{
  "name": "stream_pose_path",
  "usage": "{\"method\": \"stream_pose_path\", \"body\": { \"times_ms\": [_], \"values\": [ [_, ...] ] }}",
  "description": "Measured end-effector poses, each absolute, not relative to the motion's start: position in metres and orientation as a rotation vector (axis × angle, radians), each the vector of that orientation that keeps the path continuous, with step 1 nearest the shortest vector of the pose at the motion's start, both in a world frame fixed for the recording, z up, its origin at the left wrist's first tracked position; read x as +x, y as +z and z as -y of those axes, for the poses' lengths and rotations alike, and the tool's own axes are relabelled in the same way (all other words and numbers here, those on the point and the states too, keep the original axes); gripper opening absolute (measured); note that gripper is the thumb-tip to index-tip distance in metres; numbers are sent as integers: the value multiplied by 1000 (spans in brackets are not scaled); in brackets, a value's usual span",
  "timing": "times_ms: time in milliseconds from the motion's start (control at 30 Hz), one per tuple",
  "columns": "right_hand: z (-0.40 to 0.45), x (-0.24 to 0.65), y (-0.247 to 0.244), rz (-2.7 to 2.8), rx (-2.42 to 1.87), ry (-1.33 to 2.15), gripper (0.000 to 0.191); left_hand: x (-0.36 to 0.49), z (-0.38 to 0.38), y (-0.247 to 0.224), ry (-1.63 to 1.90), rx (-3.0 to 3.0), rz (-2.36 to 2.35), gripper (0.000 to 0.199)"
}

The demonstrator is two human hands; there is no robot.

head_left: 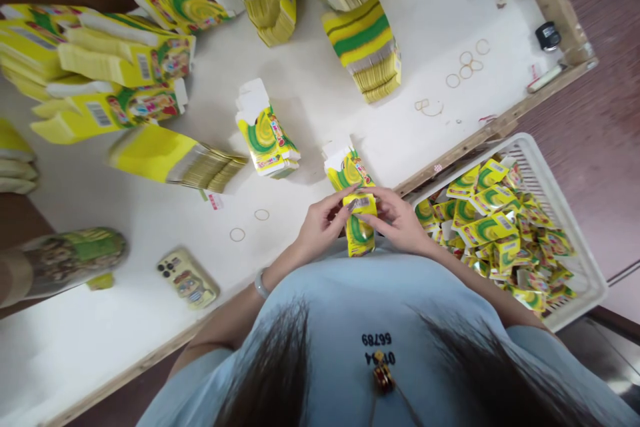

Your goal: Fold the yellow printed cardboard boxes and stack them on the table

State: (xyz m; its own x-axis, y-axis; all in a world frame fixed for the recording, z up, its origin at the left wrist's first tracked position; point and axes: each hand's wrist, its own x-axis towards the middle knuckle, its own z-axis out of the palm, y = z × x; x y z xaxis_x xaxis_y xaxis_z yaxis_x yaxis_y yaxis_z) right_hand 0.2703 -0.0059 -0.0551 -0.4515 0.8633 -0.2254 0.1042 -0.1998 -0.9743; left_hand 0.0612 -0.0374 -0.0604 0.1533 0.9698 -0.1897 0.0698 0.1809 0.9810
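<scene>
A small yellow-and-green carton (361,235) is held between my two hands, close to my body at the table's front edge. My left hand (326,219) grips its left side, thumb and fingers near the barcode end. From the other side my right hand (395,217) holds it, the fingers bent over the same end. Just beyond the fingers lies another printed carton (345,165), with white flaps pointing away from me; whether it touches the held one I cannot tell. A short stack of flat cartons (267,137) with white flaps stands farther left.
A white plastic basket (593,280) full of cartons stands at the right, below the wooden table edge (450,153). Bundles of flat cartons (367,47) line the back and left. Rubber bands (466,59), a phone (188,278) and a jar (75,257) lie on the table.
</scene>
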Motion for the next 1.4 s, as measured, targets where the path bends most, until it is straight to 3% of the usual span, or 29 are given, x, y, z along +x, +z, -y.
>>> {"method": "stream_pose_path", "body": {
  "times_ms": [167, 500, 700, 833, 967, 1067, 1133, 1200, 1400],
  "values": [
    [4, 265, -49, 1264, -1132, 2025, 48, 64, 42, -59, 890, 1177, -1243, 62],
    [-2, 273, -46, 1254, -1151, 2045, 53, 64, 44, -63, 894, 1236, -1267, 62],
    [-1, 277, -52, 1086, -1109, 2164, 33, 58, 33, -59, 794, 1599, -1149, 53],
    [-6, 310, -53, 1216, -1420, 1749, 36, 51, -11, -59, 695, 1995, -1308, 57],
    [-13, 415, -42, 1637, -1916, 938, 40, 42, -71, -75, 681, 1962, -1786, 67],
    [-5, 491, -32, 1934, -2286, 422, 40, 38, -99, -83, 473, 1843, -1896, 48],
    [1, 508, -27, 1957, -2388, 200, 51, 36, -107, -83, 386, 1837, -1877, 27],
    [-2, 493, -27, 1951, -2354, 99, 65, 33, -108, -80, 376, 1897, -1848, 15],
    [-45, 333, -53, 2092, -1546, 432, 59, 27, -90, -58, 674, 2085, -1748, 38]
  ]
}}
